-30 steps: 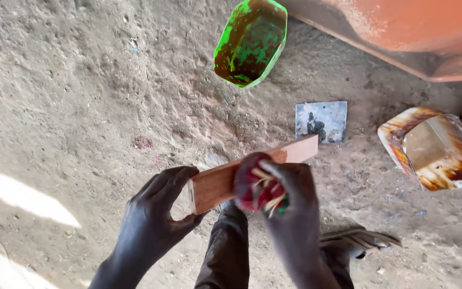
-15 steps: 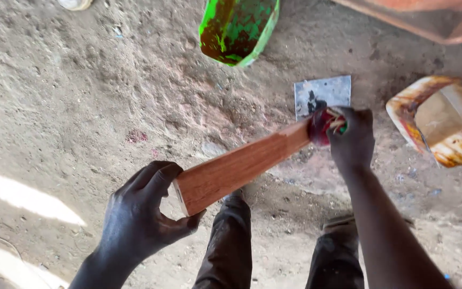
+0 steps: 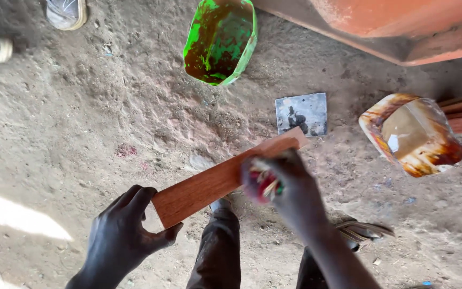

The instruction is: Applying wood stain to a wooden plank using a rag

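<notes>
Gripping the near end of a reddish-brown wooden strip (image 3: 215, 184), the left hand (image 3: 121, 235) closes around it with the thumb under the lower corner and the fingers curled over the top edge. The strip runs up and to the right, held above the sandy ground (image 3: 70, 123), with its far end close to a small grey square tile (image 3: 301, 113) lying flat in the dirt. The right hand (image 3: 290, 187) is closed on a bunched, reddish stained rag (image 3: 263, 182) and presses it against the upper face of the strip near its far end; the hand is blurred, so the finger positions are not clear.

Beyond the strip, a cut-open green plastic container (image 3: 220, 40) stands on the ground, its inside smeared with dark brown stain. To the right, well apart from the hands, sits a cut-open container (image 3: 413, 134) with brownish liquid and orange-stained walls. An orange-red painted structure (image 3: 391, 27) crosses the top right. The person's dark trouser legs (image 3: 217, 251) and a sandal (image 3: 362, 233) show at the bottom, and another person's shoes (image 3: 65, 12) appear at the top left.
</notes>
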